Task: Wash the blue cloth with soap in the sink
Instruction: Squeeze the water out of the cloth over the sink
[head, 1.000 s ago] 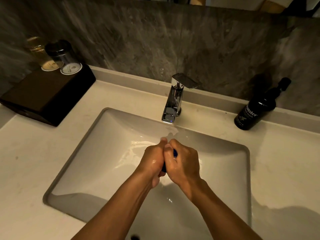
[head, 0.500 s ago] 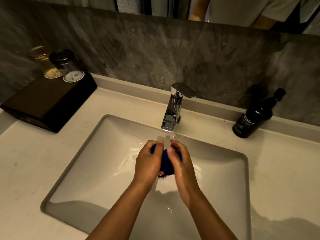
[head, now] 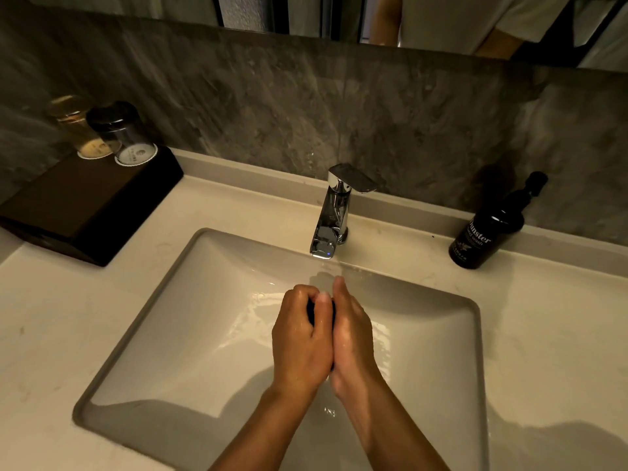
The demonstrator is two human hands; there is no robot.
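Both my hands are together over the middle of the white sink (head: 176,334), just below the chrome tap (head: 331,215). The blue cloth (head: 311,311) is almost hidden; only a dark sliver shows between my palms. My left hand (head: 300,338) curls its fingers round the cloth. My right hand (head: 353,334) presses against it with straight fingers pointing toward the tap. Both hands look wet. A black hand wash pump bottle (head: 486,229) stands on the counter at the right.
A dark wooden tray (head: 78,205) on the left counter carries two upturned glasses (head: 122,134). A grey stone backsplash and a mirror edge run along the back. The pale counter (head: 557,334) surrounds the basin.
My hands have closed tightly together, so the cloth that bulged out between them half a second ago is now nearly covered. The view has tilted up a little.
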